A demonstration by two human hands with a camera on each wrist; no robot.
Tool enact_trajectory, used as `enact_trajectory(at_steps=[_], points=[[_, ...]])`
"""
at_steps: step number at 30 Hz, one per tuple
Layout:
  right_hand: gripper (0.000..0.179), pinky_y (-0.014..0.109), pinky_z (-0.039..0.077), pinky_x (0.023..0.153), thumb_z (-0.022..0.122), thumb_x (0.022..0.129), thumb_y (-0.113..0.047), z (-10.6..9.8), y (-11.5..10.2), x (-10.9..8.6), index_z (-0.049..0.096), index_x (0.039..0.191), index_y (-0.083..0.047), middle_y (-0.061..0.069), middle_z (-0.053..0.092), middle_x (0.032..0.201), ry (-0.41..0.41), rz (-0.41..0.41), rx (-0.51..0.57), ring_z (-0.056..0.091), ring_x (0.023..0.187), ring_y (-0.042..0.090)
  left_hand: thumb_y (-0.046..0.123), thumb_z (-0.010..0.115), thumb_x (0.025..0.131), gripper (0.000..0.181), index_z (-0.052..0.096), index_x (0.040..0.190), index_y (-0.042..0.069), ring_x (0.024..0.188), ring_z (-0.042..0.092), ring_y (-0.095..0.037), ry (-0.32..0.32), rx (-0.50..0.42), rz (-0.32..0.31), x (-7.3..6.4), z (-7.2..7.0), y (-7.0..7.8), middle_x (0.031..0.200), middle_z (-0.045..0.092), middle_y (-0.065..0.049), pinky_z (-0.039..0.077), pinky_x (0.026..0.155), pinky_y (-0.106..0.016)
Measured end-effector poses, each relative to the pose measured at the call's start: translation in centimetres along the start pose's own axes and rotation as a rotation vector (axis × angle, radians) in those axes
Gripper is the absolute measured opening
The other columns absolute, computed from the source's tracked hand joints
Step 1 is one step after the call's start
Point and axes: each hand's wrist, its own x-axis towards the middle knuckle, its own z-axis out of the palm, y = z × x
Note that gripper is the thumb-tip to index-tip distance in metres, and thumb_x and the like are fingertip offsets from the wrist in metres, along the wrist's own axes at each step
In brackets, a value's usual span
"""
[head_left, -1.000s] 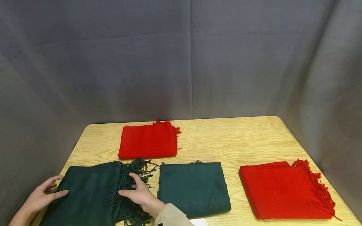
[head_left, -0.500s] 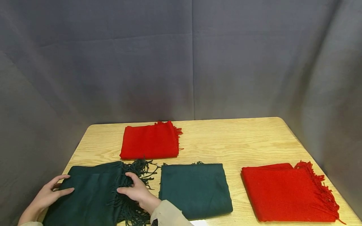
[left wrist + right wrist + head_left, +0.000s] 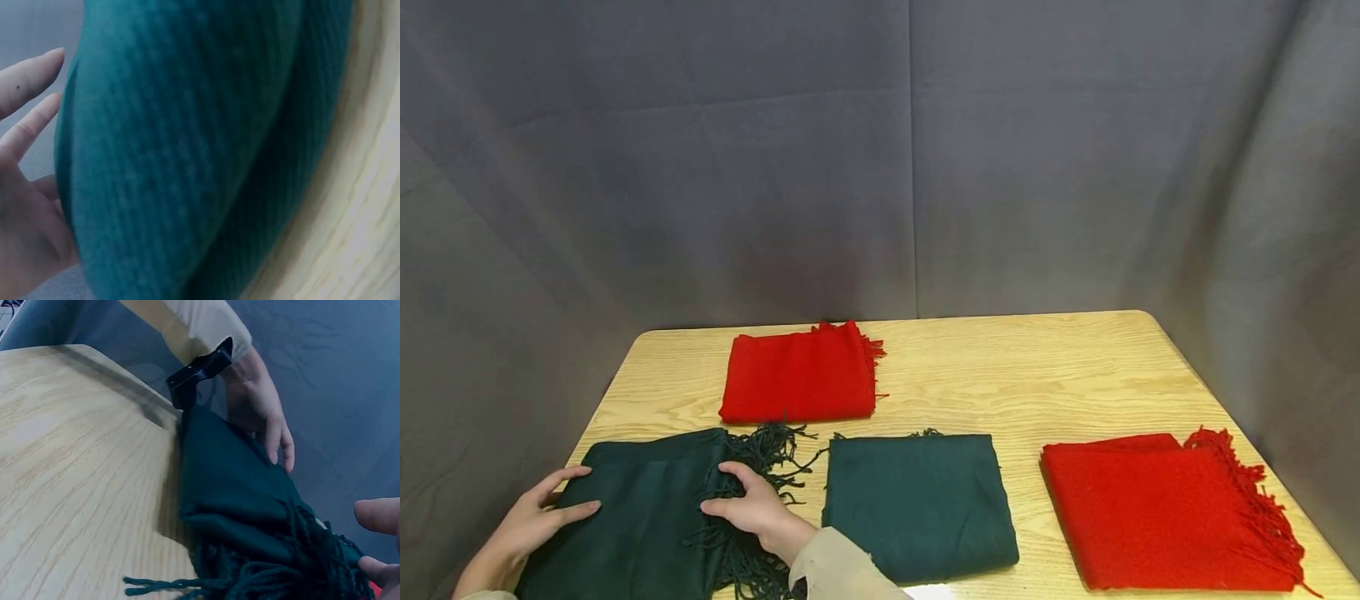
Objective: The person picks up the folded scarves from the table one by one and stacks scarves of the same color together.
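A folded dark green scarf [image 3: 636, 517] with knotted fringe [image 3: 748, 567] along its right side lies at the table's front left. My left hand [image 3: 523, 529] touches its left edge, thumb and index finger spread apart over the cloth. On the fringed side, my right hand [image 3: 760, 512] rests with thumb and index finger also spread. In the left wrist view the scarf [image 3: 175, 137] fills the middle, and straight fingers [image 3: 28, 128] show beyond it. The right wrist view shows the scarf's layered folds [image 3: 231, 469], with a right fingertip [image 3: 372, 565] at the fringe.
A second folded green scarf [image 3: 917, 508] lies just to the right. One folded red scarf [image 3: 797, 375] sits behind, and a larger red one [image 3: 1165, 517] with fringe lies at the front right. Grey curtains [image 3: 880, 167] surround the wooden table [image 3: 1000, 367].
My left hand has come right, onto the green scarf's left edge. The right hand has shifted slightly left over the fringe. The scarves lie as before, while the head view has moved slightly.
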Motion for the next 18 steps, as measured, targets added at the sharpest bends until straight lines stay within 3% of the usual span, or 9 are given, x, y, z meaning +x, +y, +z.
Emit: enact_trajectory(at_steps=[11, 18], points=[[0.052, 0.047, 0.038, 0.09, 0.074, 0.073, -0.006, 1.0, 0.4, 0.0, 0.058, 0.116, -0.029, 0.002, 0.045, 0.129, -0.057, -0.037, -0.088, 0.037, 0.122, 0.028, 0.045, 0.065, 0.08, 0.087, 0.023, 0.138, -0.004, 0.109, 0.038, -0.049, 0.002, 0.023, 0.033, -0.4, 0.5, -0.3, 0.131, 0.022, -0.037, 0.042, 0.076, -0.049], [0.038, 0.044, 0.037, 0.091, 0.075, 0.071, -0.005, 1.2, 0.5, -0.1, 0.066, 0.102, -0.024, 0.0, 0.049, 0.119, -0.036, -0.047, -0.175, 0.037, 0.119, 0.025, 0.041, 0.069, 0.078, 0.085, 0.026, 0.14, 0.001, 0.109, 0.038, -0.047, -0.003, -0.025, 0.055, -0.6, 0.6, -0.6, 0.133, 0.022, -0.036, 0.042, 0.076, -0.046]])
